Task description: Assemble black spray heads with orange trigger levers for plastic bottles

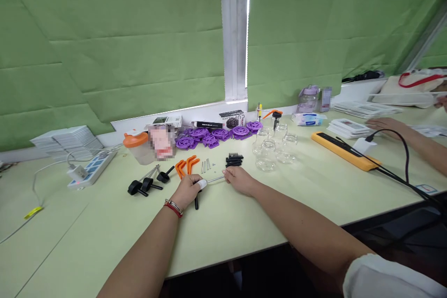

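My left hand [188, 192], a white wrap on its thumb, is closed around a black part whose handle [196, 202] sticks out below the fingers. A thin metal rod [215, 179] runs from there to my right hand [239, 180], which pinches its other end. Three black knob-like parts with handles [148, 184] lie left of my left hand. Just beyond the hands are orange angled pieces [191, 164], short metal pins [203, 166], and black handles [233, 162] beside a row of small screws [235, 155].
Purple round parts [220, 135] lie along the back near a box [232, 120]. Several glass jars [268, 154] stand at right. An orange-lidded shaker [137, 145] and power strips [94, 169] flank the work area. A co-worker's arm [412, 137] reaches in at far right.
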{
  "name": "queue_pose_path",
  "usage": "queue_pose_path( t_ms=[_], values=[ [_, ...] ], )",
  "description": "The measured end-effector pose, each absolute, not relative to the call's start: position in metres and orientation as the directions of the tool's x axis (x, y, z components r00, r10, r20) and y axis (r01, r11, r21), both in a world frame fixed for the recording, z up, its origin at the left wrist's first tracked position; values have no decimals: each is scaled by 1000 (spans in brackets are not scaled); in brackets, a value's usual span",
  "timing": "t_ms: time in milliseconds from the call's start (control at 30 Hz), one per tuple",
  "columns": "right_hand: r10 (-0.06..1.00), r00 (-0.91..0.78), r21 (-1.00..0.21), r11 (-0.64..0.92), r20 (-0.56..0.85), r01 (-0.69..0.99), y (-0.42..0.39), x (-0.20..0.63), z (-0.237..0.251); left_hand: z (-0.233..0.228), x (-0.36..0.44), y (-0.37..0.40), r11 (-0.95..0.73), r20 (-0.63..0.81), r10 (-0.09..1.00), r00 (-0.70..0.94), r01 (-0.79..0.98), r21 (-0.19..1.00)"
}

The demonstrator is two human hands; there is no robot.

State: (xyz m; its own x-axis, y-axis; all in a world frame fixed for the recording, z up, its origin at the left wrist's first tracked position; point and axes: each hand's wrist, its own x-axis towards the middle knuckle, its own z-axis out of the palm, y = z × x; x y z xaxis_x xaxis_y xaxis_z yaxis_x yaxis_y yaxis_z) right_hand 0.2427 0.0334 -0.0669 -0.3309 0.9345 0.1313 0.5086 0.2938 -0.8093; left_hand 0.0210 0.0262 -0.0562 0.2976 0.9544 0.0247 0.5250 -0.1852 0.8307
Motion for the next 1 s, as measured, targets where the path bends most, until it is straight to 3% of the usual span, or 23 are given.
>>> queue_pose_path(
  t_ms=[567,700,867,1000],
  values=[
    [962,-246,-803,235,114,548,35,241,-70,-53,27,21,-164,19,959,284,494,854],
    [966,-245,-862,195,86,467,36,242,-68,-55,25,23,-148,12,965,263,501,853],
    [952,-305,-973,81,11,218,33,246,-62,-58,23,27,-145,14,968,250,513,846],
    [940,-342,-971,89,7,223,30,249,-57,-57,23,27,-139,9,970,245,520,843]
  ],
)
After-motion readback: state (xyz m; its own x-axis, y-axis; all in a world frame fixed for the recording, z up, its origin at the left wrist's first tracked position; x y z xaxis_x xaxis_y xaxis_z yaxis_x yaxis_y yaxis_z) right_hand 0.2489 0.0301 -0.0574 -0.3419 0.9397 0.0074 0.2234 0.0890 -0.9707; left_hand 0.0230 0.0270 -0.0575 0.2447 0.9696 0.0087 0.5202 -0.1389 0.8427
